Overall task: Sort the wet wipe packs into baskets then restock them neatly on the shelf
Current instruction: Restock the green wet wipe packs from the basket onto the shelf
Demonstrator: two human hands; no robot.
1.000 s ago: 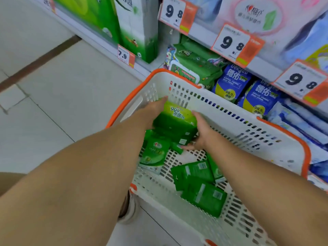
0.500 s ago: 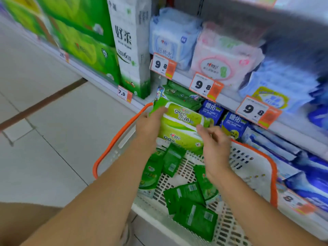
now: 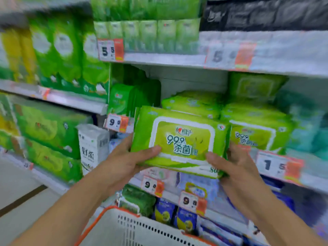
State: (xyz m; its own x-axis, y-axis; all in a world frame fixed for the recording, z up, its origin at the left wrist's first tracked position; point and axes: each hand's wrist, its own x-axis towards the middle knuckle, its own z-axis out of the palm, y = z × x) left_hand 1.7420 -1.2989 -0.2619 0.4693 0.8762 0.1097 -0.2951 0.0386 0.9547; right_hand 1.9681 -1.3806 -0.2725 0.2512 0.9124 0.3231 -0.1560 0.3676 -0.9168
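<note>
Spanning the bottom edge nearest the viewer, a white perforated basket with an orange rim (image 3: pixel 147 228) sits below both forearms; its inside is out of sight. Above it, the left hand (image 3: pixel 124 164) and right hand (image 3: pixel 237 166) together hold a stack of green wet wipe packs (image 3: pixel 179 139), raised in front of the shelf; the left thumb lies across the lower left of the top pack's face with the fingers curled underneath; the right thumb presses the lower right corner with the fingers wrapped behind the right edge; both grips are closed round the stack, not spread. The top pack shows a white-bordered lid flap printed "99.9"; how many packs lie under it cannot be told. Just beside the stack to the right, touching or nearly so, a matching pack (image 3: pixel 255 132) lies on the middle shelf (image 3: pixel 266 176), with further green packs (image 3: pixel 193 103) stacked behind; upright slim green packs (image 3: pixel 122 100) stand to the left behind a price tag reading "9" (image 3: pixel 117 122). Lower down, blue packs (image 3: pixel 186 219) and dark green packs (image 3: pixel 138 199) fill the shelf behind the basket. Farther left stand a white tissue bundle (image 3: pixel 92 148) and large green tissue bundles (image 3: pixel 49 125); the upper shelf is blurred.
</note>
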